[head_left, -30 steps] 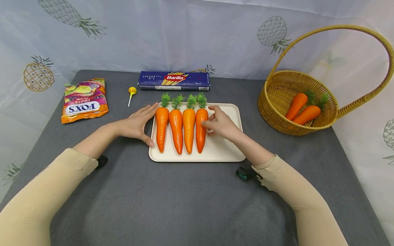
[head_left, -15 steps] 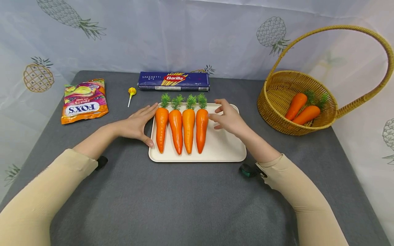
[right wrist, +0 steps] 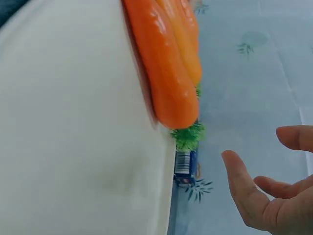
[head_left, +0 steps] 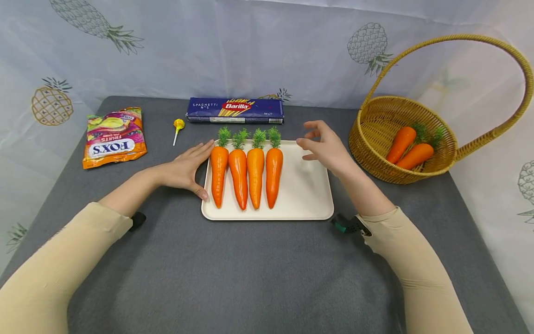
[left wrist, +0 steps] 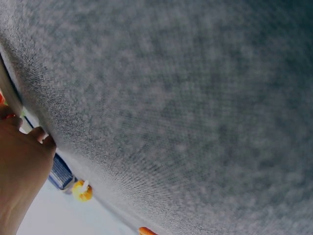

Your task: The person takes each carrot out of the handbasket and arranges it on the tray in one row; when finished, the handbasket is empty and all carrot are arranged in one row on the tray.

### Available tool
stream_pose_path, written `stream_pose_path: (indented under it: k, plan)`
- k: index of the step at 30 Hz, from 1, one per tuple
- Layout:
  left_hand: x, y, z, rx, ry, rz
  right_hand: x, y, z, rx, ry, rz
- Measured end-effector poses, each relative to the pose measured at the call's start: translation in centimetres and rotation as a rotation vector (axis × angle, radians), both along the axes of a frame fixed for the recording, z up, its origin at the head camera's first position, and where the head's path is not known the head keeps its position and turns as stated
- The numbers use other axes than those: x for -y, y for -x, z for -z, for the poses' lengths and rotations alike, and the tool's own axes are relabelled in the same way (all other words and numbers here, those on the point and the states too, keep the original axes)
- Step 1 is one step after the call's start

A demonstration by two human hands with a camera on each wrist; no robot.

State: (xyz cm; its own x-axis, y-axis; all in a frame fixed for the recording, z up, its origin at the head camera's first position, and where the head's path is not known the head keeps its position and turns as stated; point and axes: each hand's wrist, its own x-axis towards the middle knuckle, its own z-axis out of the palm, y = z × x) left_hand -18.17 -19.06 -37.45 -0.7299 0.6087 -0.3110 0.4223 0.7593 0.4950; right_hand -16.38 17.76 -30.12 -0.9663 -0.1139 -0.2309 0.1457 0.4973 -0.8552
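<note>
Several orange carrots with green tops lie side by side on the left part of a cream tray (head_left: 306, 195); the rightmost carrot (head_left: 273, 177) is nearest my right hand. That right hand (head_left: 327, 147) hovers over the tray's far right part, fingers loosely bent and holding nothing. In the right wrist view its thumb and fingers (right wrist: 239, 188) stand apart, clear of the carrot (right wrist: 171, 83). My left hand (head_left: 185, 169) rests at the tray's left edge, thumb and fingers spread along it. Only the back of the left hand (left wrist: 24, 161) shows in the left wrist view.
A wicker basket (head_left: 365, 155) with a tall handle stands at the right, two carrots (head_left: 410, 150) inside. Behind the tray lies a blue spaghetti box (head_left: 235, 110). A yellow lollipop (head_left: 178, 125) and a Fox's candy bag (head_left: 114, 138) lie at the left.
My right hand has left the rightmost carrot and moved right and away from it, toward the tray's far right corner. The left hand and the carrots have stayed in place.
</note>
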Motion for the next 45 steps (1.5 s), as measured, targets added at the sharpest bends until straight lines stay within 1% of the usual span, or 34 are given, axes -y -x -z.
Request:
stream_pose_path:
  k: [5,12,16,22,29,34,41,45]
  plan:
    - [0.0,0.0,0.1,-0.002,0.0,0.003,-1.0,0.2,-0.9,-0.047,0.018,0.041]
    - [0.0,0.0,0.1,-0.004,-0.001,0.005,-2.4,0.1,-2.4,-0.109,0.043,0.073]
    - [0.0,0.0,-0.1,0.001,0.0,0.0,-3.3,0.1,-3.0,-0.126,0.061,0.104]
    - [-0.1,0.0,-0.2,0.008,-0.004,0.002,-4.4,0.2,-3.6,-0.133,0.091,0.146]
    - [0.0,0.1,-0.1,0.017,-0.004,-0.002,-5.5,0.4,-4.0,-0.124,0.195,0.195]
    - [0.0,0.1,-0.1,0.016,-0.009,0.004,-6.1,0.4,-4.2,-0.125,0.234,0.22]
    - [0.0,0.2,0.0,0.03,-0.007,-0.01,-6.8,0.4,-4.3,-0.127,0.28,0.249]
    - [0.0,0.2,0.0,0.029,-0.007,-0.008,-7.3,0.4,-4.5,-0.125,0.325,0.272]
